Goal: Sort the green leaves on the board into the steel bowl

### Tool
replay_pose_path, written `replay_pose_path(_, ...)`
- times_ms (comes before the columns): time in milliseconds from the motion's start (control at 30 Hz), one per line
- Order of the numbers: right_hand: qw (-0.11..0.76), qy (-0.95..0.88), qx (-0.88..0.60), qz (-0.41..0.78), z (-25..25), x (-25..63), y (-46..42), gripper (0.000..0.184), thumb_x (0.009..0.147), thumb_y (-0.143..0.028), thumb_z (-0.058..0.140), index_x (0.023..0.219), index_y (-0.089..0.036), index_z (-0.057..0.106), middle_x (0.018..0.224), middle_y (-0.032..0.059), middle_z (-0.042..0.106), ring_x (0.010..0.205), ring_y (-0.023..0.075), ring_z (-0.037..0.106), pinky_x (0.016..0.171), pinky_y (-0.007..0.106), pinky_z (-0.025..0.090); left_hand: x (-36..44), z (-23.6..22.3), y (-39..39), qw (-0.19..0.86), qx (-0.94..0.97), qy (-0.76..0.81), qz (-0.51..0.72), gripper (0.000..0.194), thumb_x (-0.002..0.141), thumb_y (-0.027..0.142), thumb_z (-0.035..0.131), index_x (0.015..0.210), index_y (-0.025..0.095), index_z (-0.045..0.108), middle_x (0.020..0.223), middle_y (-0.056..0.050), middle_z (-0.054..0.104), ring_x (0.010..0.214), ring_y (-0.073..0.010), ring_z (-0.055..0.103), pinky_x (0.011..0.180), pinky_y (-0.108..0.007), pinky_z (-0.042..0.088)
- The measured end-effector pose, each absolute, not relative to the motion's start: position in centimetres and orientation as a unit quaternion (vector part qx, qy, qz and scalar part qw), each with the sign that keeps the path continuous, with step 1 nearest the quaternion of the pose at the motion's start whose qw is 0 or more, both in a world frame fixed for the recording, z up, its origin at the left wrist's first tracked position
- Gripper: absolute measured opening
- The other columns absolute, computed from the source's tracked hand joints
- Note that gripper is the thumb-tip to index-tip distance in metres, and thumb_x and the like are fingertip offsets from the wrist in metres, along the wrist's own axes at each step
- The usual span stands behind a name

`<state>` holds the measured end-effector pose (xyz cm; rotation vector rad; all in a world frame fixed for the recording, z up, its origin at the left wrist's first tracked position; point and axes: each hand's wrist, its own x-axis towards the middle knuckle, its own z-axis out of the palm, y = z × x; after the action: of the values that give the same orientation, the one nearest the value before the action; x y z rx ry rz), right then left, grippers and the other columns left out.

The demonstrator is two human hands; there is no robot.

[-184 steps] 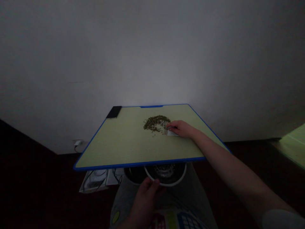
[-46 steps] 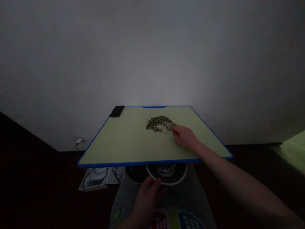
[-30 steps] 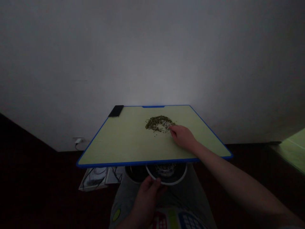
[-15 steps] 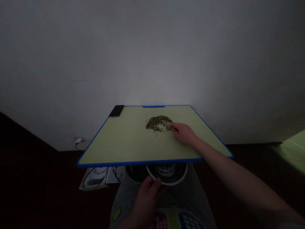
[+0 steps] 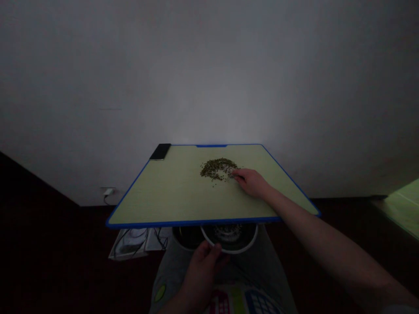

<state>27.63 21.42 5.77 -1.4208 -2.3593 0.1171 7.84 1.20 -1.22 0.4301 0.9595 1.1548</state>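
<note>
- Against the earliest frame, the right hand (image 5: 251,183) no longer shows the pale flat piece beneath it; its bent fingers meet at the right end of the heap of small grains (image 5: 214,165).
- Since half a second ago, the hands and heap look nearly unchanged.
- Right grip: fingertips drawn in close, but I cannot tell whether they pinch anything.
- Left grip: the left hand (image 5: 200,268) pinches the rim of the white-rimmed bowl (image 5: 234,251), thumb on top, as before.
- The grains lie on the counter (image 5: 170,196) in a rough crescent, mostly olive-brown, paler towards the right.
- The counter has a smooth, pale yellow-green top and blue edging.
- The round bowl, dark inside with whitish bits, sits partly beneath the counter's near edge, overlapping a dark bowl (image 5: 186,237).
- A flat black rectangular slab (image 5: 160,151) lies at the far left corner.
</note>
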Motion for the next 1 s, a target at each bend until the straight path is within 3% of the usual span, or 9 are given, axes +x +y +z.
replay_pose_path(467, 0.183, -0.854, -0.483, 0.066, 6.3, 26.8, 22.7, 0.032, 0.091, -0.021, 0.046, 0.115, -0.023, 0.067, 0.113, 0.0044, 0.071, 0.103, 0.0199, 0.064, 0.091, 0.031, 0.045, 7.7, -0.7, 1.1, 0.715, 0.205, 0.427, 0.515, 0.024, 0.073, 0.034, 0.075, 0.091, 0.017, 0.074, 0.1, -0.009, 0.077, 0.1, -0.025, 0.069, 0.093, -0.038, 0.052)
replay_pose_path(767, 0.191, -0.834, -0.516, 0.038, 6.0, 27.3, 21.6, 0.033, 0.092, -0.025, 0.046, 0.116, -0.018, 0.067, 0.115, 0.0093, 0.07, 0.103, 0.0223, 0.064, 0.09, 0.032, 0.046, 7.8, -1.5, 1.2, 0.717, 0.194, 0.421, 0.521, 0.021, 0.074, 0.032, 0.074, 0.09, 0.018, 0.073, 0.095, -0.007, 0.077, 0.095, -0.0228, 0.069, 0.092, -0.038, 0.053)
replay_pose_path(1000, 0.192, -0.823, -0.534, 0.035, 6.1, 27.5, 21.8, 0.03, 0.092, -0.024, 0.047, 0.114, -0.019, 0.067, 0.111, 0.0085, 0.07, 0.1, 0.0214, 0.064, 0.089, 0.03, 0.045, 8.0, -0.8, 1.5, 0.711, 0.185, 0.43, 0.525, 0.027, 0.069, 0.034, 0.078, 0.09, 0.017, 0.073, 0.097, -0.01, 0.077, 0.097, -0.0268, 0.069, 0.093, -0.043, 0.052)
